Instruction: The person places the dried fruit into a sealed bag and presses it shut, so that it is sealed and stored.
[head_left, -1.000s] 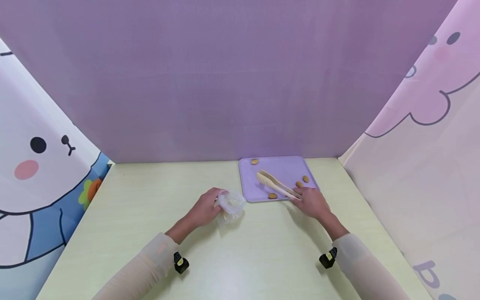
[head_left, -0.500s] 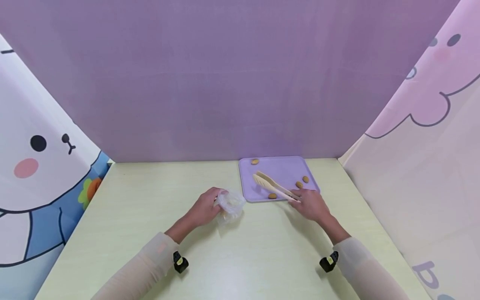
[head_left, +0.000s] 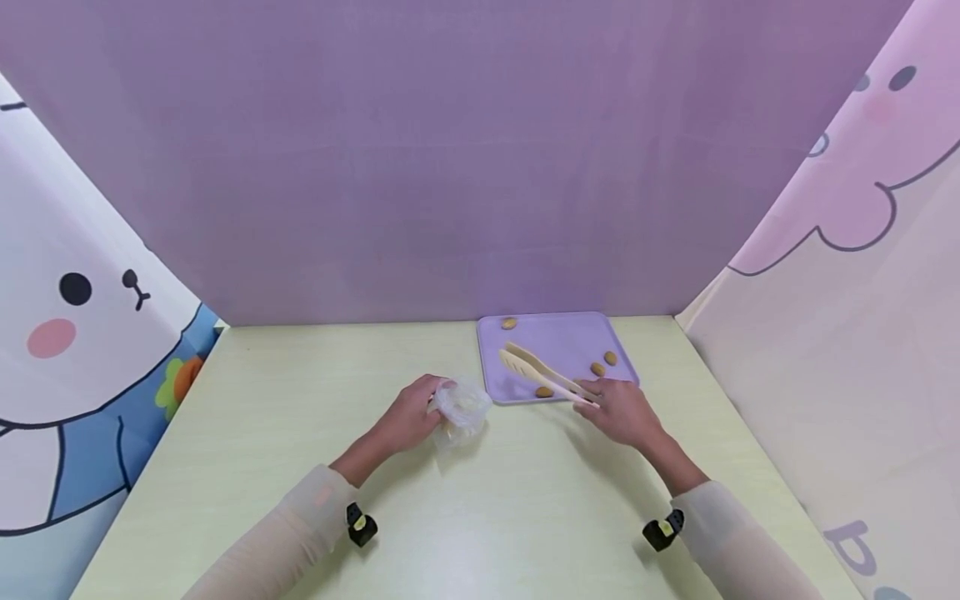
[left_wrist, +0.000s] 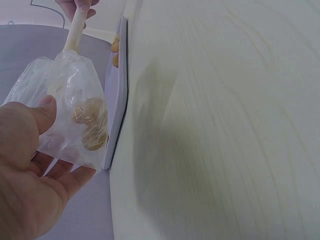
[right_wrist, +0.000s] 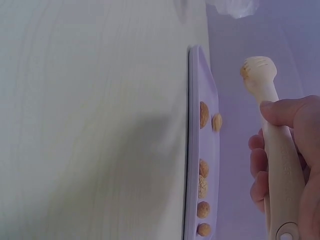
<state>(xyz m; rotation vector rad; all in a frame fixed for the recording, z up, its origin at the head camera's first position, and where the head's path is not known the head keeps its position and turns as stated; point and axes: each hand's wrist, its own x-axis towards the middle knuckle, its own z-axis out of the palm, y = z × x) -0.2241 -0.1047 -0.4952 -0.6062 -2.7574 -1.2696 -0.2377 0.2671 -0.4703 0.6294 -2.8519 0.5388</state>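
My left hand (head_left: 408, 415) pinches the side of a clear plastic bag (head_left: 463, 404), held up in front of the tray. Inside the bag, several walnuts (left_wrist: 94, 137) show through the film in the left wrist view. My right hand (head_left: 624, 410) grips a pair of cream tongs (head_left: 551, 381) by the handles. Their tips point left over the purple tray (head_left: 570, 327), toward the bag. A bit of brown walnut (right_wrist: 244, 72) shows between the tips in the right wrist view. Several walnuts (head_left: 597, 368) lie spread on the tray, mostly at its right and near sides.
The pale wooden tabletop (head_left: 337, 350) stretches around the tray, which sits at the back edge. A purple cloth wall (head_left: 450, 167) rises right behind it. Printed cloth panels (head_left: 862, 317) stand at both sides.
The tongs' tips have moved a little left across the tray toward the bag, with my right hand shifting slightly. My left hand and the bag stay in place.
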